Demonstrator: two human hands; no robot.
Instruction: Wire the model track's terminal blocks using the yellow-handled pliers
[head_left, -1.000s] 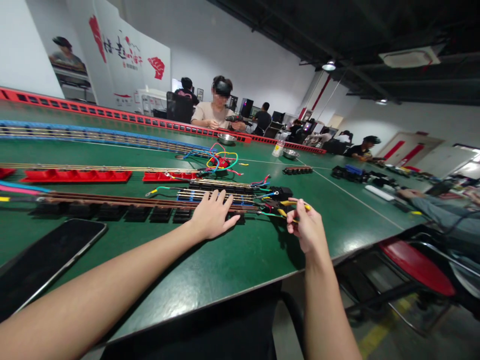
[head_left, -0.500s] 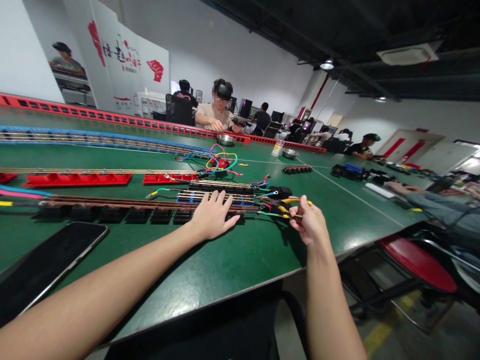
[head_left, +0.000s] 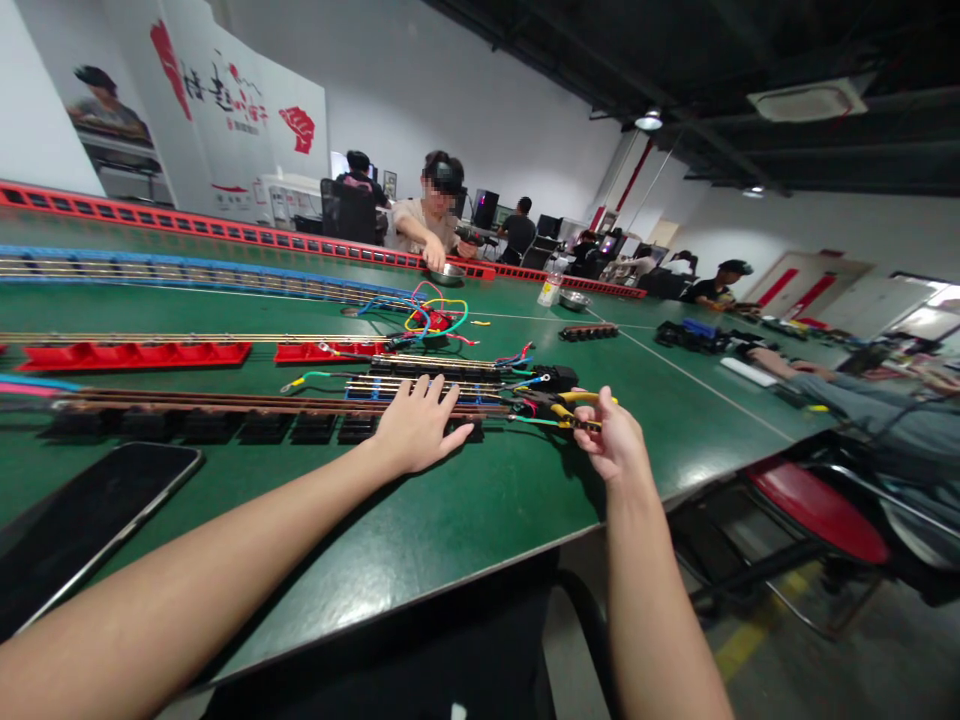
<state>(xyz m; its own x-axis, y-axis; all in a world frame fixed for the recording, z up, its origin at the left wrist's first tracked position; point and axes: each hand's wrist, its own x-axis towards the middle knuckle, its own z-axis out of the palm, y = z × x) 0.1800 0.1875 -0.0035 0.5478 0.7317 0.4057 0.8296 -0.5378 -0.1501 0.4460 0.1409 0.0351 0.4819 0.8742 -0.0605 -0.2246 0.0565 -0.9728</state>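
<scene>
My left hand (head_left: 420,425) lies with fingers spread across a bundle of brown rods (head_left: 225,402) on black supports (head_left: 214,427), pressing on the near end. My right hand (head_left: 615,435) is closed round the yellow handles of a pair of pliers (head_left: 564,405). The jaws point left at the rods' end, among short wires; what they grip, if anything, is too small to tell. A green wire (head_left: 536,421) runs beside the pliers. Behind my left hand are brass-coloured rods on a blue holder (head_left: 358,386) and a black one (head_left: 442,366).
A phone (head_left: 97,520) lies at the near left. Farther back are red holders (head_left: 135,356), a long blue rail (head_left: 180,275), coiled coloured wires (head_left: 435,318), a bottle (head_left: 551,282) and metal bowls (head_left: 448,275). A co-worker (head_left: 431,215) sits opposite; a red stool (head_left: 817,508) stands right.
The view has shifted slightly, so the bench appears a little farther left. My hands keep their hold. The co-worker opposite has lowered a hand to the metal bowl.
</scene>
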